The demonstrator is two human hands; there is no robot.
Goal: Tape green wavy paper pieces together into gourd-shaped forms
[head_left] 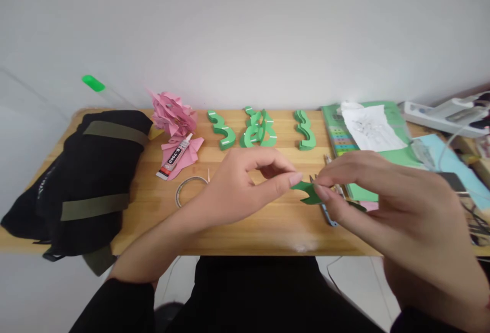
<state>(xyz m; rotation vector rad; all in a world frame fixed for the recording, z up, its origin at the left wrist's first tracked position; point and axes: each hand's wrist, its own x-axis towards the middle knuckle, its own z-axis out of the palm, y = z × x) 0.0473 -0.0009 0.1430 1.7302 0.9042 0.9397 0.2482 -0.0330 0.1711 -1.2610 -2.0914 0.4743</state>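
A small cut piece of green paper (312,196) is stretched between my two hands over the front part of the table. My left hand (248,182) pinches its left tip between thumb and index finger. Its right part is gripped by the thumb and fingers of my right hand (390,205), which hide some of it. Just behind and below, partly covered, lies a blue-handled tool (329,216). Along the back stand curved green paper shapes: a left stack (225,138), a middle cluster (257,134) and a right stack (305,131).
On the left are a black bag (95,180), a pink paper flower (173,113), a glue tube (175,157) on pink scraps and a tape roll (178,195). Rightward lie a green folder (329,118), a crumpled white paper (373,126) and a power strip (429,113). A wall rises behind.
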